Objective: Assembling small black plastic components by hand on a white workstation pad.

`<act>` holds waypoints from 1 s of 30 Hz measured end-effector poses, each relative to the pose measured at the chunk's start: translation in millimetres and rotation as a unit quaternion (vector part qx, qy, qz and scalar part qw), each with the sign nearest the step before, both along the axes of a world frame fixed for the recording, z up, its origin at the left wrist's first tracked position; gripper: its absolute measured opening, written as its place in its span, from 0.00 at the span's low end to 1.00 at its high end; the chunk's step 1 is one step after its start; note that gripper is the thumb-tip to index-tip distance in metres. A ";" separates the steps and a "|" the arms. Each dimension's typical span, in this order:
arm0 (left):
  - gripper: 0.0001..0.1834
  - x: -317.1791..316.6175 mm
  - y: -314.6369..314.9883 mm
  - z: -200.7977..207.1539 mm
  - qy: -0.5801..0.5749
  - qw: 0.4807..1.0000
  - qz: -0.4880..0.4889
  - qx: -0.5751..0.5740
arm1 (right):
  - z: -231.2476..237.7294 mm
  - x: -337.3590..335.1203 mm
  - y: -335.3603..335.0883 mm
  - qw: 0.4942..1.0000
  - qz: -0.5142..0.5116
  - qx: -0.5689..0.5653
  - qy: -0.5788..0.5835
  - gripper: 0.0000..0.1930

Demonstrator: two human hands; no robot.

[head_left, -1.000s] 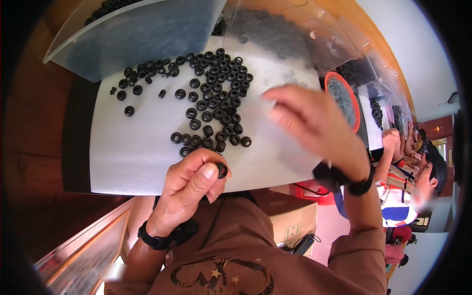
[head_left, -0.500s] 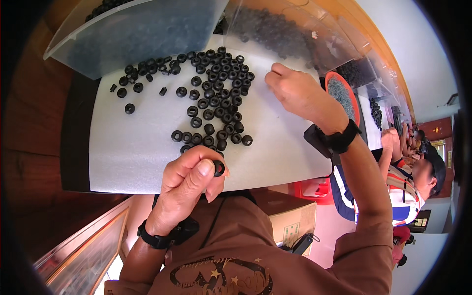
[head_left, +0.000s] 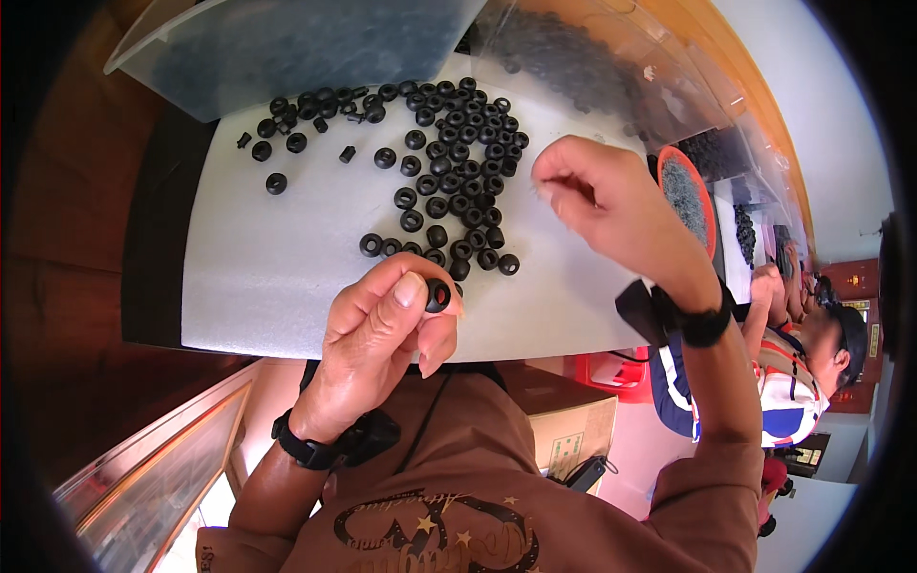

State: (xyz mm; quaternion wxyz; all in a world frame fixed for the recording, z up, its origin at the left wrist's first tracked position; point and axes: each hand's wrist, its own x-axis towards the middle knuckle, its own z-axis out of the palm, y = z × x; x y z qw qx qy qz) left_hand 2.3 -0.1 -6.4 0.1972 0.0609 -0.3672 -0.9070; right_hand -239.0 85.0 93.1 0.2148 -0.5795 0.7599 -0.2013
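Near the front edge of the white work surface (head_left: 277, 272), my left hand (head_left: 368, 329) pinches a black ring (head_left: 429, 298) between thumb and fingers. The ring's open hole faces up and to the right. Beyond it lie many similar thick black rings (head_left: 437, 236), loosely spread, some on their sides. My right hand (head_left: 611, 201) hovers right of these rings, its fingers curled and thumb drawn in to the fingertips. Whatever its fingertips hold, if anything, is too small and blurred to make out. A small black spool-shaped piece (head_left: 347, 154) lies apart, left of the rings.
Translucent plastic bins (head_left: 306, 53) of black pieces line the far edge. An orange bowl (head_left: 709, 205) of small pale grey-blue pieces stands beyond my right wrist. A cardboard box (head_left: 578, 430) and a red plastic item (head_left: 621, 377) are below. Another person (head_left: 788, 382) sits at right.
My right hand has lifted from the surface and come nearer to me, turning so its thumb side shows. My left hand still pinches the ring, slightly farther up. The view has shifted a little.
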 end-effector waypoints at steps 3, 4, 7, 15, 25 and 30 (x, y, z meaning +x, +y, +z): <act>0.22 -0.9 -0.3 -1.9 0.005 1.000 0.006 0.012 | 13.7 37.7 4.6 0.980 0.018 -0.016 -0.199 0.04; 0.22 -0.9 0.1 -1.4 0.001 1.000 0.011 0.017 | 11.7 46.8 4.1 0.971 0.033 -0.022 -0.237 0.05; 0.22 -1.6 0.7 1.4 -0.008 0.999 0.023 0.023 | 6.7 61.7 -1.6 0.971 0.077 -0.028 -0.225 0.04; 0.21 -1.2 1.5 3.4 -0.016 1.000 0.016 0.020 | -3.1 79.6 -3.4 0.950 0.038 -0.102 -0.291 0.02; 0.20 -0.5 -0.6 -3.9 0.022 0.998 0.021 0.056 | -11.5 78.9 -8.9 0.964 0.154 -0.217 -0.025 0.08; 0.20 -2.1 -1.0 -9.0 0.041 0.996 0.037 0.072 | -16.6 92.7 -0.1 0.965 0.163 -0.206 0.023 0.16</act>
